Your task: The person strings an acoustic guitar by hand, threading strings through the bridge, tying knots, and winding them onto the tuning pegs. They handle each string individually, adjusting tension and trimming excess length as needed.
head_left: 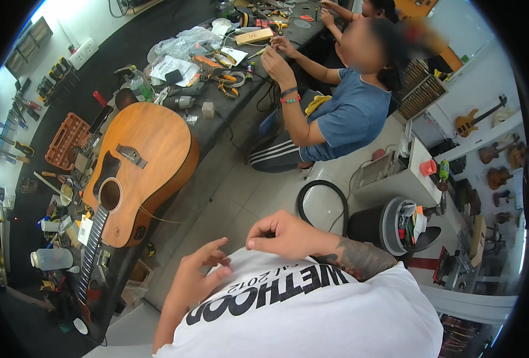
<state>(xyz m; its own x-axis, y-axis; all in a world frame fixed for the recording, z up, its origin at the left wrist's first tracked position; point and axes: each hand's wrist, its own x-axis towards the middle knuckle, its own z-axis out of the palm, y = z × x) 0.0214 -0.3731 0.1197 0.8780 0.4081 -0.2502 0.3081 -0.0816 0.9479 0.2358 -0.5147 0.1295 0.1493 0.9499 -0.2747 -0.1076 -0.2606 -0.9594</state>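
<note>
An acoustic guitar (163,134) with a natural wood top lies on the dark workbench to my left, its neck toward me. Thin loose strings trail from its bridge (132,156). One guitar string (163,219) curves past the body's edge toward my hands, and its far end is lost to sight. My left hand (200,279) hovers in front of my shirt, fingers apart and half bent, with nothing visible in it. Beside it, my right hand (291,235) is closed in a pinch. Whatever it pinches is too small to make out.
Pliers (227,89), a plastic bag (184,45), a spray bottle (139,83) and an orange tool case (67,140) crowd the bench (217,128). Across from me sits a co-worker (348,113) with raised hands. A bin (390,224) and round stool (323,206) stand at right.
</note>
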